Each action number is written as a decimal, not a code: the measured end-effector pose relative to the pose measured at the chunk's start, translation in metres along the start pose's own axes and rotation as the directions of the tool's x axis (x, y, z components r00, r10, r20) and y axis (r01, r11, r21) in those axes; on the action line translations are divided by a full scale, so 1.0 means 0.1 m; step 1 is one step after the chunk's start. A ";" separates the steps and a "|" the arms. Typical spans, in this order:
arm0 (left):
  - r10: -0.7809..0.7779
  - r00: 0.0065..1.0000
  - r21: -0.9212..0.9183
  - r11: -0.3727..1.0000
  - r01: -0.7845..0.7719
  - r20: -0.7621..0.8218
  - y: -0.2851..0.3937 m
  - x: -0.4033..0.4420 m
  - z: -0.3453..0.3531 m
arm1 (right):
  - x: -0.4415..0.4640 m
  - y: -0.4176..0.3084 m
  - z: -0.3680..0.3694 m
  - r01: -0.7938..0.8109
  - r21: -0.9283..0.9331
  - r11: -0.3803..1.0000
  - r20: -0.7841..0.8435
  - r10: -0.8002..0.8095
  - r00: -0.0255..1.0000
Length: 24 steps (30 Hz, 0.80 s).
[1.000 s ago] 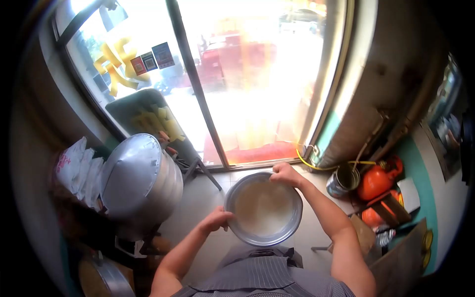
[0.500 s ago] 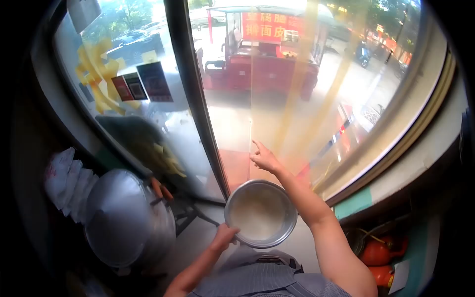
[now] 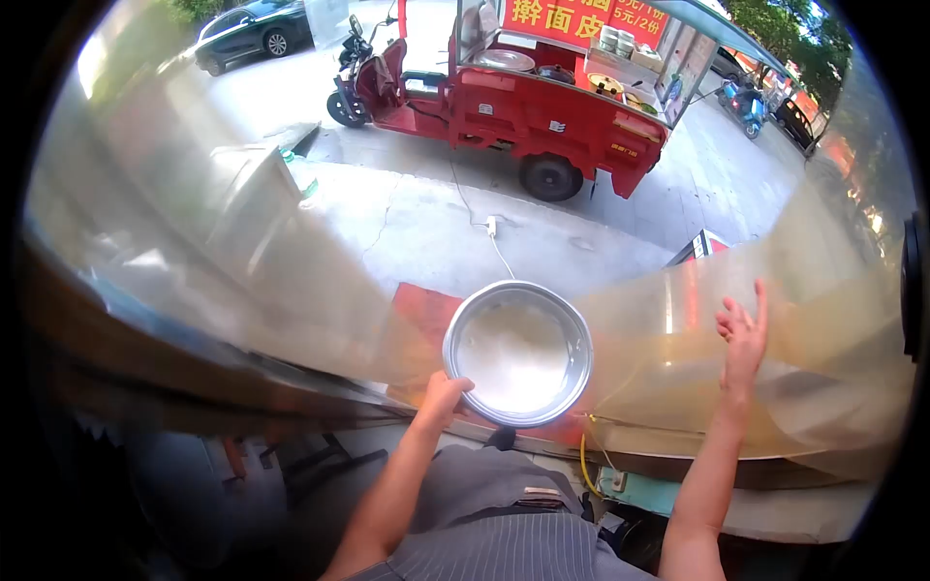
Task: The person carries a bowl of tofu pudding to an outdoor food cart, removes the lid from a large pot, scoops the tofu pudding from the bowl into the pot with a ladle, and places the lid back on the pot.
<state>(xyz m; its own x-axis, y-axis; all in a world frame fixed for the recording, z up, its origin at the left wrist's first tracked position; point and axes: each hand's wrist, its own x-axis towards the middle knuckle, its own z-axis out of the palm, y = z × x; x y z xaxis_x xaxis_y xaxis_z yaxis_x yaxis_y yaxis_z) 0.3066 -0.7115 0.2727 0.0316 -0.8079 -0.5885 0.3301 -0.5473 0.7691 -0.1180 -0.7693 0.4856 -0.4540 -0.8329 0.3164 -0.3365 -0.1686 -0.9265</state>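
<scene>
My left hand (image 3: 446, 399) grips the near left rim of a round metal pot (image 3: 581, 334), its thumb over the edge. Cloudy whitish liquid (image 3: 518, 358) covers the inside of the pot, which is held out in front of my waist. Off to the right, my right hand (image 3: 743, 339) is raised with its fingers spread, holding nothing. It is against or close to the translucent plastic door curtain (image 3: 639, 329); whether it touches the sheet I cannot tell.
A red three-wheeled food cart (image 3: 552, 116) stands outside on the pavement. A white cable with a socket (image 3: 491, 227) lies on the ground. The red mat (image 3: 421, 315) is at the doorway. Another curtain strip (image 3: 194, 252) hangs at left. A yellow hose (image 3: 586, 470) is low on the right.
My right hand has moved from the curtain's middle out to the right, and the curtain is now parted. The pot has come forward into the doorway, still in my left hand.
</scene>
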 end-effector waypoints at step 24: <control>-0.048 0.855 -0.280 0.953 -0.115 -0.516 2.30 5.33 0.28 | 2.47 2.72 -0.31 -0.684 -0.713 0.152 -0.701 -0.131 0.701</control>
<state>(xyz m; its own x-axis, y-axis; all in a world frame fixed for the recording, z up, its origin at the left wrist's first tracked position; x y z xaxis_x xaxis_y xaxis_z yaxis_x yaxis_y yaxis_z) 0.3731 -1.2743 0.1431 0.4978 -0.5517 -0.6692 0.5750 -0.3677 0.7309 -0.3474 -1.0046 0.3182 -0.8523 -0.1929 0.4862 -0.3293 0.9201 -0.2121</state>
